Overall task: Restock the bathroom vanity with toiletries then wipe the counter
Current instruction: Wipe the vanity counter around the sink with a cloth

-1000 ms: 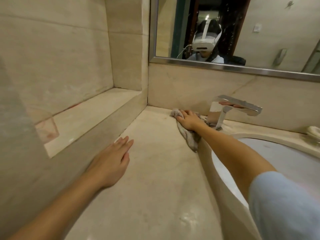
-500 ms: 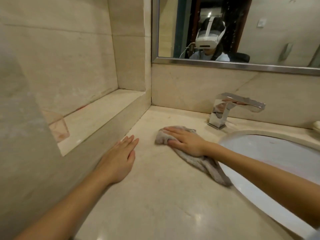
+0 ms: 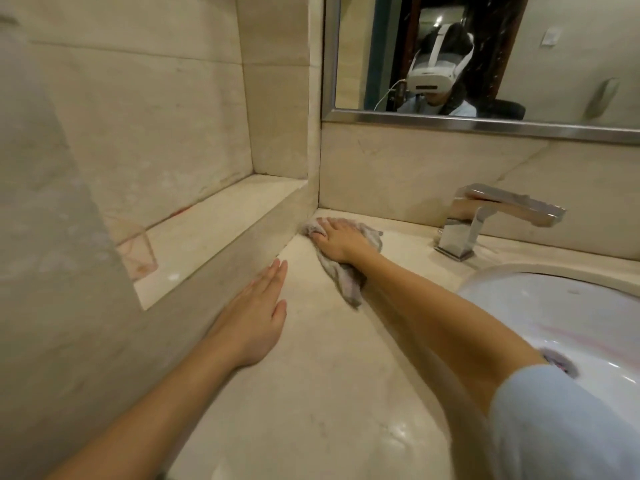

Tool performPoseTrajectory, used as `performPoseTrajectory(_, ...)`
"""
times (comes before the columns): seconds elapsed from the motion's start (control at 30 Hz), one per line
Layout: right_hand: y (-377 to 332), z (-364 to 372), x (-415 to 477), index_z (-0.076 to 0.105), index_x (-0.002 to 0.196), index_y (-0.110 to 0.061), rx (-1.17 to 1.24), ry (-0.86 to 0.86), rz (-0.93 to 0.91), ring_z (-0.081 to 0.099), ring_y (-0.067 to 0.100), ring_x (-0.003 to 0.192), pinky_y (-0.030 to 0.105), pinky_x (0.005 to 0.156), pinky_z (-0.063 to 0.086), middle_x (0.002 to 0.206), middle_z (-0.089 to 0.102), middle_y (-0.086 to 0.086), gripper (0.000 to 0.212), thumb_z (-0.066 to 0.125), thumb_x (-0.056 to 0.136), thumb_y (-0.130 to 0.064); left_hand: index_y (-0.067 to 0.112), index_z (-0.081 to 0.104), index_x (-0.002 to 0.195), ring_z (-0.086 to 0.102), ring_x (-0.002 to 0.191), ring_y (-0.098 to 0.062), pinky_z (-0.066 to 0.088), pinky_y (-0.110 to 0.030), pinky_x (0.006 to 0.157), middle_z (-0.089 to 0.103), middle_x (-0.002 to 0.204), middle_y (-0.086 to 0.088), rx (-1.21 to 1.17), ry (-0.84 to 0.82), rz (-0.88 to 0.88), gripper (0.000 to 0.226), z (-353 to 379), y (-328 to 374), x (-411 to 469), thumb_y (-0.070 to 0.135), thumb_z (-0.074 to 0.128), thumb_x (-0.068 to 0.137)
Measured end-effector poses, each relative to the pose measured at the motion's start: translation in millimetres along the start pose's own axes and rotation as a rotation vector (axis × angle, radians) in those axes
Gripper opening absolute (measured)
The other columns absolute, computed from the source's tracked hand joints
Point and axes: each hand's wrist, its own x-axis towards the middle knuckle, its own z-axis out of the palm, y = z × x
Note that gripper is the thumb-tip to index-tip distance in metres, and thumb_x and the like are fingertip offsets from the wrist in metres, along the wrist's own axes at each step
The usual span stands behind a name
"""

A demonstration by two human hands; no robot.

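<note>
A grey cloth (image 3: 346,278) lies on the beige marble counter (image 3: 311,393), bunched into the far left corner where the counter meets the wall. My right hand (image 3: 337,242) presses flat on top of the cloth, fingers pointing into the corner, part of the cloth trailing back under my wrist. My left hand (image 3: 258,313) rests palm down and flat on the counter beside the low stone ledge, holding nothing. No toiletries are in sight.
A white basin (image 3: 561,323) is sunk into the counter on the right, a square chrome tap (image 3: 485,220) behind it. A recessed stone shelf (image 3: 214,230) runs along the left wall. A steel-framed mirror (image 3: 485,126) hangs above the backsplash.
My right hand has pushed the cloth from the middle of the counter back and left into the corner. My left hand has stayed flat in place.
</note>
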Motion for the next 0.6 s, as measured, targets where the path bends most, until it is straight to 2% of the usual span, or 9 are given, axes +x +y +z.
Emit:
performPoseTrajectory(0.17,-17,4,-82,0.011,0.152,-0.022,-0.031,-0.07,-0.328,0.006,0.015,0.147,0.03,0.119,0.001,0.16,0.008,-0.001,0.059,0.024,0.1,-0.048,0.012,-0.002,0.151,0.002,0.147,-0.008,0.0,-0.018,0.115,-0.003,0.16,0.0,-0.019,-0.007,-0.041,0.06,-3,4,-1,0.026,0.029,0.101)
performPoseTrajectory(0.27,21,-8,-115,0.013,0.151,-0.027,-0.025,-0.066,-0.363,0.009,0.011,0.146,0.028,0.118,0.003,0.159,0.012,-0.006,0.058,0.028,0.099,-0.049,0.012,-0.002,0.151,0.001,0.147,-0.008,0.0,-0.018,0.115,-0.003,0.16,0.0,-0.014,-0.017,-0.049,0.06,-2,3,-1,0.027,0.027,0.101)
performPoseTrajectory(0.37,66,-19,-101,0.019,0.15,-0.03,0.014,-0.007,-0.098,0.016,0.023,0.144,0.039,0.117,0.012,0.158,0.014,0.003,0.055,0.028,0.099,-0.049,0.014,0.003,0.152,-0.001,0.147,-0.008,0.0,-0.022,0.117,-0.002,0.16,0.001,0.039,-0.035,-0.037,0.055,1,1,1,0.028,0.023,0.102)
performPoseTrajectory(0.47,71,-17,-54,0.03,0.145,-0.025,-0.026,0.142,0.236,0.026,0.035,0.133,0.046,0.111,0.02,0.145,0.027,0.017,0.05,0.025,0.099,-0.045,0.017,0.009,0.152,0.001,0.147,-0.007,-0.001,-0.022,0.118,0.002,0.16,0.004,0.051,-0.025,-0.027,0.052,4,-1,3,0.028,0.021,0.102)
performPoseTrajectory(0.53,52,-12,-18,0.032,0.142,-0.015,-0.033,0.202,0.349,0.026,0.036,0.133,0.05,0.11,0.018,0.143,0.03,0.02,0.052,0.023,0.099,-0.042,0.019,0.008,0.152,0.001,0.146,-0.005,-0.002,-0.021,0.117,0.001,0.16,0.005,0.042,-0.009,-0.02,0.052,5,-3,3,0.028,0.021,0.102)
performPoseTrajectory(0.6,29,-7,14,0.026,0.145,-0.009,0.012,0.227,0.383,0.025,0.036,0.136,0.051,0.112,0.016,0.147,0.028,0.02,0.055,0.023,0.1,-0.041,0.02,0.008,0.152,0.0,0.146,-0.004,-0.003,-0.02,0.117,0.001,0.16,0.007,0.034,0.005,-0.026,0.052,5,-3,3,0.029,0.02,0.102)
